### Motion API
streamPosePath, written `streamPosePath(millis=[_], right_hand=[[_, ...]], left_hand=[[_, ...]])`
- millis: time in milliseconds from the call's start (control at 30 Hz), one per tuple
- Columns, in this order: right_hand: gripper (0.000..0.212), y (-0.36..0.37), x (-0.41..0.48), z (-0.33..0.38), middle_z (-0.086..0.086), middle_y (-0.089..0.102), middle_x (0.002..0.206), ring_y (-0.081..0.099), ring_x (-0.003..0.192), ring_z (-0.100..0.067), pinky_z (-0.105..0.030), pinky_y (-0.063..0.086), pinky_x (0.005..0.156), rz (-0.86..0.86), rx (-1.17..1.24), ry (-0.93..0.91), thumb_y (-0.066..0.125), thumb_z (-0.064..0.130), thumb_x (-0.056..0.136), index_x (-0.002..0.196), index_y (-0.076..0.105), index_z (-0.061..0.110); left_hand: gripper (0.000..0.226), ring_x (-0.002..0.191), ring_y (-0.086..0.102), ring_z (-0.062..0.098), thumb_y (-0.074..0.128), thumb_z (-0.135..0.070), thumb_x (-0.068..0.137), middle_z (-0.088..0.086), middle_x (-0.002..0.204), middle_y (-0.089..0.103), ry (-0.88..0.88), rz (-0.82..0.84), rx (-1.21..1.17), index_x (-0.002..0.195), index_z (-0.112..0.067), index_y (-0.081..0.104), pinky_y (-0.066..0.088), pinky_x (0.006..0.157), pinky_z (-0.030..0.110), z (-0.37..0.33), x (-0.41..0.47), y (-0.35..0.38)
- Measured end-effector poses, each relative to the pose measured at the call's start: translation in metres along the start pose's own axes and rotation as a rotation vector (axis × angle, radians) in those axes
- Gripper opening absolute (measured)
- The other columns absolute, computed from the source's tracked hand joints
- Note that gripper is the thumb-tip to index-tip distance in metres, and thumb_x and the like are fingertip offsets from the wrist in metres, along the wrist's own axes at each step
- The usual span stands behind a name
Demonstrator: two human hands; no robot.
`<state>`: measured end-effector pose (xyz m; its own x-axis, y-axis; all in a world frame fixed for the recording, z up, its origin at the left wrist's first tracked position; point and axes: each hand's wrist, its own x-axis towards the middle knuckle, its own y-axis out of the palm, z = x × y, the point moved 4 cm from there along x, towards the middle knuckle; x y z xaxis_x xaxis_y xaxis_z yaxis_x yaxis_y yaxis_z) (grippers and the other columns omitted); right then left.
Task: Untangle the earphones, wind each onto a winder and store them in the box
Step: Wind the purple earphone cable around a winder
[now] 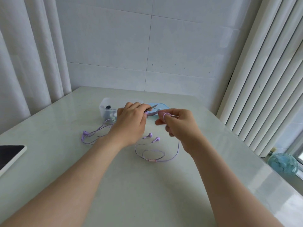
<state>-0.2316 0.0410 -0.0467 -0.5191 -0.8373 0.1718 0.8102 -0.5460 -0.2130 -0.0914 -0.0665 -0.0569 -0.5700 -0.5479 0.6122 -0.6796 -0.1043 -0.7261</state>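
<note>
Pale bench (pixel 65 161) under white wall tiles: at left one purple earphone (pixel 91 135) lies loose, the clear box (pixel 105 104) just beyond. My left hand (pixel 131 123) grips a purple winder (pixel 153 113); my right hand (pixel 180 122) pinches another earphone's cable (pixel 177 149), whose buds (pixel 150 135) rest between my wrists.

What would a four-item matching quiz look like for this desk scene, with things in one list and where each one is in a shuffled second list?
Things:
1. winder
2. earphone cable
3. tablet
4. fan

Places:
A. at the left edge of the table
B. pinched in the right hand
C. off the table, low at the far right
D. gripped in the left hand

Pairs: 1-D, 2-B, 3-A, 4-C
</note>
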Motion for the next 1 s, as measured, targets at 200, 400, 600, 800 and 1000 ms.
streamPosePath(millis=[200,400,600,800,1000], right_hand=[[0.026,-0.013,0.004,0.004,0.003,0.018,0.059,0.012,0.055,-0.019,-0.029,0.013,0.049,-0.008,0.320,0.100,0.052,0.027,0.091,0.073,0.065,0.014],[0.028,-0.026,0.006,-0.007,0.000,0.034,0.057,0.029,0.049,-0.017,-0.024,0.028,0.047,-0.299,0.178,0.089,0.065,0.039,0.099,0.086,0.072,0.015],[0.034,-0.045,0.006,-0.022,-0.005,0.048,0.062,0.045,0.062,-0.030,-0.030,0.034,0.056,-0.578,-0.531,0.116,0.052,0.027,0.096,0.070,0.053,0.007],[0.022,-0.029,0.003,-0.029,-0.001,0.045,0.076,0.043,0.091,-0.032,-0.037,0.030,0.078,-0.355,-1.209,0.107,0.054,0.014,0.089,0.073,0.039,0.018],[0.054,-0.018,0.007,-0.020,-0.002,0.060,0.114,0.042,0.111,-0.030,-0.037,0.027,0.084,-0.275,-1.233,-0.094,0.059,0.005,0.078,0.129,0.061,0.021]], left_hand=[[0.034,0.109,0.051,0.024,0.042,-0.006,0.106,-0.007,0.113,0.059,-0.015,0.091,-0.091,0.125,-0.023,0.064,0.040,0.096,0.040,0.004,-0.001,0.004],[0.034,0.083,0.058,-0.002,0.044,-0.005,0.108,-0.009,0.095,0.062,-0.126,0.222,-0.567,0.096,-0.030,0.063,0.040,0.080,0.010,-0.007,-0.002,-0.003],[0.027,0.107,0.067,0.013,0.046,-0.003,0.109,0.001,0.113,0.072,-0.327,0.177,-1.119,0.121,-0.008,0.070,0.058,0.099,0.038,-0.002,0.003,-0.012],[0.020,0.107,0.068,0.019,0.050,-0.010,0.108,0.005,0.129,0.071,-0.446,0.151,-1.528,0.119,-0.008,0.066,0.059,0.087,0.037,-0.009,0.003,-0.014],[0.020,0.099,0.065,0.023,0.052,-0.014,0.107,0.009,0.127,0.074,-0.436,0.222,-1.457,0.121,-0.007,0.065,0.055,0.091,0.041,-0.018,0.000,-0.008]])
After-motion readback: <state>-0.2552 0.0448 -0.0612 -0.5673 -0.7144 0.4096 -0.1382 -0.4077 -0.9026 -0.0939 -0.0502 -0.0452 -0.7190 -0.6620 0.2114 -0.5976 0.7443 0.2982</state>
